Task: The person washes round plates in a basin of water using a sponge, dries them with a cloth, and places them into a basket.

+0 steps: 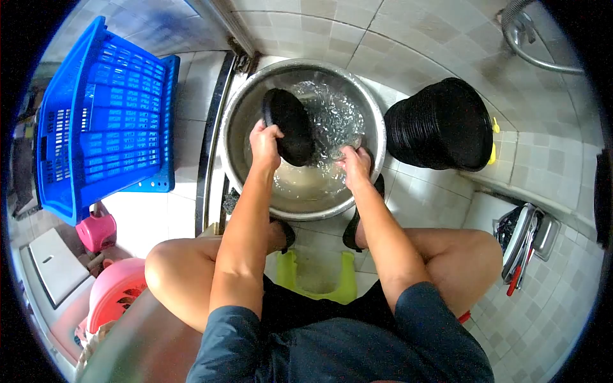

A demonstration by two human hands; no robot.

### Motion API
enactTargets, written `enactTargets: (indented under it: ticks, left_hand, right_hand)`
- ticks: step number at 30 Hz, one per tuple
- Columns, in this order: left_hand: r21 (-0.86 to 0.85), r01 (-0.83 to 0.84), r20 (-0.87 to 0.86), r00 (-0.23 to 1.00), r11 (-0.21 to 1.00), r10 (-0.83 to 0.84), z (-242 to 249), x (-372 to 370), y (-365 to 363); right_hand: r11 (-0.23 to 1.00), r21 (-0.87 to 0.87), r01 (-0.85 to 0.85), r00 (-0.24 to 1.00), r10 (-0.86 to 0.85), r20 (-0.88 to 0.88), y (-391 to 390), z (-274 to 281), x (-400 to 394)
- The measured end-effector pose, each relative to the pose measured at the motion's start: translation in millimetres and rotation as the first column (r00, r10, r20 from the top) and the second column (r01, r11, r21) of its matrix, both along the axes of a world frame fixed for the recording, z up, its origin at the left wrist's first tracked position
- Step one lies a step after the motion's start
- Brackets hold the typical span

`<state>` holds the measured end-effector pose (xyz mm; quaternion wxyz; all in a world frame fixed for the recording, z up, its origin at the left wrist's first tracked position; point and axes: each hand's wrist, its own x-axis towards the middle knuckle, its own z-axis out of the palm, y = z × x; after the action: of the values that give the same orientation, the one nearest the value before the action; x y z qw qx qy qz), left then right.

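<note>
A large steel basin (237,115) full of rippling water sits on the tiled floor in front of me. My left hand (264,144) grips a round black dish (290,124) by its near edge and holds it tilted over the water. At the basin's near right side my right hand (355,166) is partly in the water with its fingers curled; whether it holds anything is hidden by the water.
A tall stack of black dishes (440,124) lies on its side to the right of the basin. A blue plastic crate (102,115) stands at the left, pink plastic items (108,281) at lower left. A green stool (319,274) is under me, utensils (523,239) at right.
</note>
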<state>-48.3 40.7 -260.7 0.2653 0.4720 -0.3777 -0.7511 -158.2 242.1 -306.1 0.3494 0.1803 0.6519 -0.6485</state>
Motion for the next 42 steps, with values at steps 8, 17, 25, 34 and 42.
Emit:
enactTargets:
  ticks: [8,17,25,34,42]
  left_hand:
    - [0.198,-0.185,0.213,0.967,0.963,0.142,-65.7,65.4,11.7]
    - [0.477,-0.248,0.286,0.951,0.844,0.118,-133.3,72.7,30.6]
    - [0.433,-0.29,0.354,0.925,0.854,0.134,-145.1,63.9,37.6]
    - [0.73,-0.254,0.09,0.956,0.634,0.278,-90.9,56.9,20.2]
    - [0.707,-0.219,-0.103,0.909,0.673,0.404,-99.0,60.3,19.2]
  right_hand:
    - [0.796,0.56,-0.23,0.706,0.532,-0.467,-11.0,-41.0,8.5]
    - [0.464,0.763,-0.45,0.215,0.886,-0.411,-21.0,-15.1,54.2]
    - [0.34,0.9,-0.275,-0.02,0.933,-0.358,-84.8,-35.5,13.1]
    - [0.13,0.894,-0.428,-0.402,0.859,-0.317,-155.3,-35.0,19.6]
    - [0.032,0.771,-0.636,-0.343,0.883,-0.32,-62.9,-11.4,76.3]
